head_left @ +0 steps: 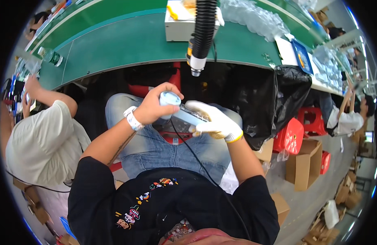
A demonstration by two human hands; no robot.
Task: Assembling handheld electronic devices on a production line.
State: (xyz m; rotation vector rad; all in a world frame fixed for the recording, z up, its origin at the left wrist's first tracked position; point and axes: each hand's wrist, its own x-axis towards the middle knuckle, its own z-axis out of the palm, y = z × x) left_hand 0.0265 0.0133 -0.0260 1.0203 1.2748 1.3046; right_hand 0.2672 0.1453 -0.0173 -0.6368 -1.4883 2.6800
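Note:
Above my lap, both hands hold a light-blue handheld device (189, 117) with a round, cup-like end and a long, flat body. My left hand (155, 107), bare with a white watch on the wrist, is wrapped around the round end. My right hand (218, 121), in a white glove with a yellow cuff, grips the far end of the long body between thumb and fingers. Dark and metallic detail shows along the body's upper side, too small to make out. A thin black cable (191, 150) passes below the device and runs down across my shirt.
A black ribbed hose (204, 30) with a metal tip hangs just beyond my hands. The green bench (127, 43) carries a pale box (180, 30), a bottle (50, 56) and clear plastic bags (253, 18). A co-worker (41, 134) sits close on my left; black plastic sheeting (253, 106) hangs at right.

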